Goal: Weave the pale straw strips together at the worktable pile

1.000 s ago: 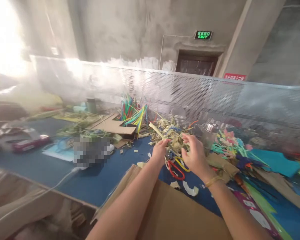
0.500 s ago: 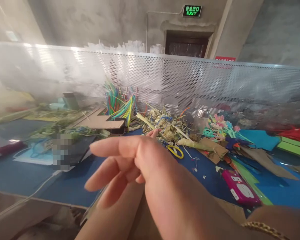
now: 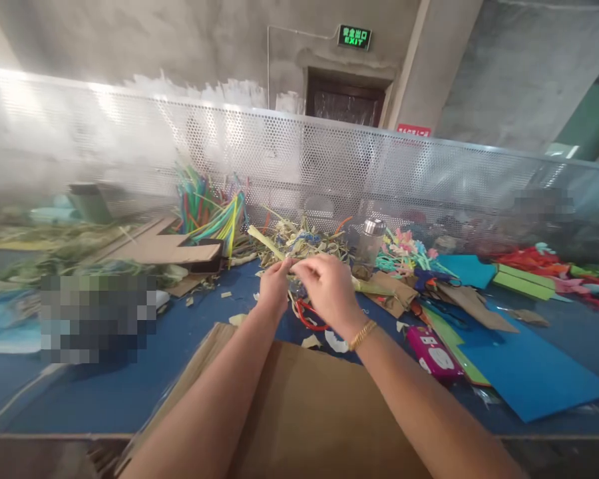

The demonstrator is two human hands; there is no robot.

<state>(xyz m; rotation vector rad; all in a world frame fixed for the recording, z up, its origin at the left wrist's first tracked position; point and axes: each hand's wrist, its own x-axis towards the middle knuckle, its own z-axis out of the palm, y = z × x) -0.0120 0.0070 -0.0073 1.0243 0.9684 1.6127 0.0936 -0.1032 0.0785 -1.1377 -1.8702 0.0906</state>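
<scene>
My left hand [image 3: 273,287] is closed in a pinch at the lower end of a pale green stalk-like piece [image 3: 263,241], which slants up and to the left. Right beside it, my right hand [image 3: 328,286] has its thumb and fingers pressed together by the left fingertips; whatever they grip is too small to make out. Behind both hands lies a heap of dry, pale plant strips [image 3: 307,236] mixed with blue bits. A red loop [image 3: 309,319] shows under my right hand, partly hidden. Brown cardboard [image 3: 324,406] lies below my forearms.
A clear bottle with a metal lid [image 3: 374,243] stands behind my right hand. Colourful thin stems [image 3: 214,213] and a cardboard piece [image 3: 160,246] are at left. A magenta box-like object [image 3: 434,352] and blue sheets [image 3: 524,366] lie right. A perforated metal screen [image 3: 279,146] runs behind.
My right hand, large and spread close to the camera before, has moved away and down to my left hand and closed. The view has turned slightly to the right.
</scene>
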